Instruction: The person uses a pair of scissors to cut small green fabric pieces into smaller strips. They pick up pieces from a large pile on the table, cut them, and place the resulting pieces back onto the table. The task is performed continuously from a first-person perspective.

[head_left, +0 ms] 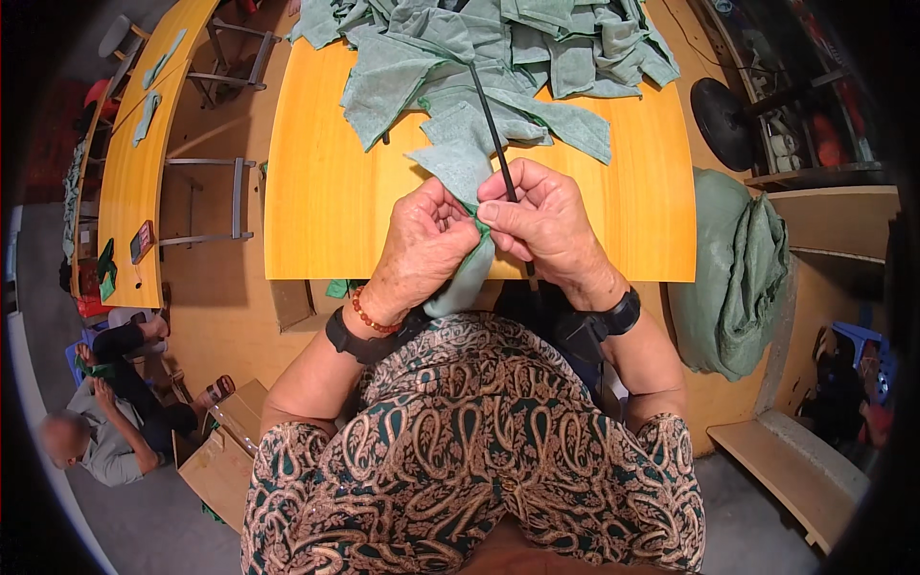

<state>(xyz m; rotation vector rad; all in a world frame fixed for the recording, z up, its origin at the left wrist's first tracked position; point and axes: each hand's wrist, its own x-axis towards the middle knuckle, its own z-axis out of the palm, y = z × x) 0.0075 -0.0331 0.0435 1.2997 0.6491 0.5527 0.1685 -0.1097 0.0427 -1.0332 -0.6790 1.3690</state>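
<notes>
Near the front edge of the yellow table (316, 211), both my hands work at one grey-green cloth piece (457, 169) with a bright green edge. My left hand (428, 235) is closed, its fingertips pinching that edge. Beside it, almost touching, my right hand (541, 216) pinches the same edge between thumb and fingers. A thin black rod (489, 117) slants through the right hand's grip, its upper end reaching the cloth pile. Part of the cloth hangs below my hands toward my lap. The fingers hide exactly how rod and cloth meet.
A heap of similar cloth pieces (565, 48) covers the table's far side. Right of the table stands a large green sack (733, 278). Leftward are another long table (144, 192), metal-framed stools (206, 201), a cardboard box (225, 470) and a seated person (115, 422) handling green cloth.
</notes>
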